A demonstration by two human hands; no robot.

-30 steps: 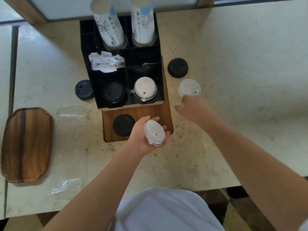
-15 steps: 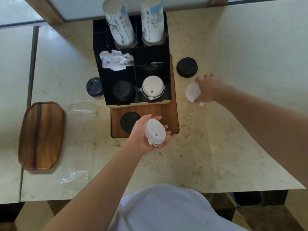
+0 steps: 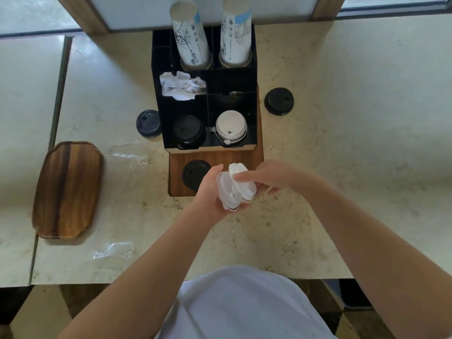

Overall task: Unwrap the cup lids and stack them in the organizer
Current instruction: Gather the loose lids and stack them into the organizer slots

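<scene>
Wooden tray (image 3: 67,189) at 9 o'clock on worktop (image 3: 342,155); crumpled paper (image 3: 182,86) at 12; white shirt (image 3: 242,307) at 6.

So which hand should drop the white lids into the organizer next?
Probably the left hand: it cups the white lids just in front of the organizer, while the right hand only steadies the top one.

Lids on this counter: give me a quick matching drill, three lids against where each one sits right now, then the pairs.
Things:
1. white lids
2. black lid with no wrap
3. wrapped black lid

Places:
A. on the counter, left of the organizer
B. held between the left hand and the right hand
C. on the counter, right of the organizer

Pairs: 1-B, 2-C, 3-A
</scene>
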